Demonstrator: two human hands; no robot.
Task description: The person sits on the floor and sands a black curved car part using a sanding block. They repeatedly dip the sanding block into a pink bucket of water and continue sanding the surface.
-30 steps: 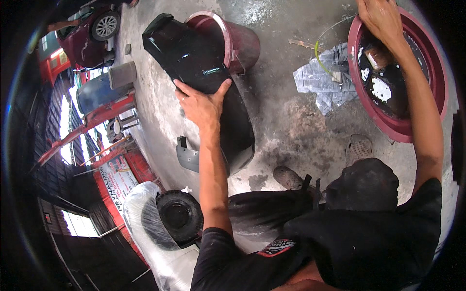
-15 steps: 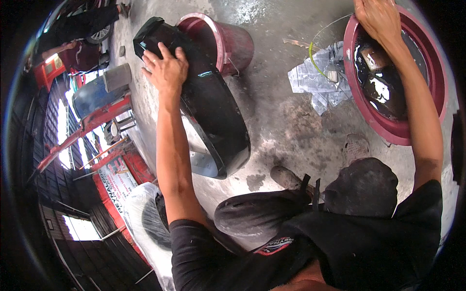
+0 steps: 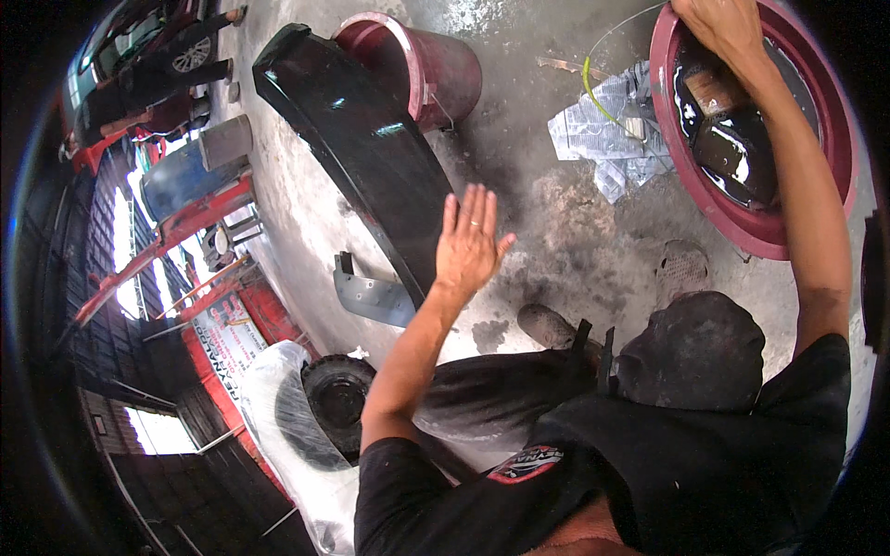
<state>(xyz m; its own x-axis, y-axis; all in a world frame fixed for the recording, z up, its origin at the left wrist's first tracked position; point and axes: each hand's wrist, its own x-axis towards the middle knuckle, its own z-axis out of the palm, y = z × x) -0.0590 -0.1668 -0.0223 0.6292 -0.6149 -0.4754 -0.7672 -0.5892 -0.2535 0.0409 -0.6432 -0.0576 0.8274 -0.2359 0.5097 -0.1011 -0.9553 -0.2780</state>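
A long, curved black car body panel (image 3: 371, 153) lies slantwise on the concrete floor. My left hand (image 3: 471, 243) is at its right edge near the lower end, fingers stretched out flat and holding nothing. Whether the palm touches the panel I cannot tell. Over on the right, my right hand (image 3: 725, 30) is at the far rim of a dark red tub (image 3: 663, 83). Its fingers are mostly cut off by the picture's top edge. Dark liquid fills the tub, and a brown block (image 3: 716, 93) shows in it.
A dark red bucket (image 3: 447, 74) lies against the panel's far side. Crumpled newspaper (image 3: 603, 125) is spread left of the tub. A grey curved piece (image 3: 375, 298) lies near the panel. Farther left are a plastic-wrapped object (image 3: 278, 422), a tyre (image 3: 338, 398), a blue drum (image 3: 176, 183) and another person (image 3: 139, 93).
My left hand has moved from the panel's far end down and right to its near right edge. My right hand stays by the tub's rim. The person at the far left has shifted.
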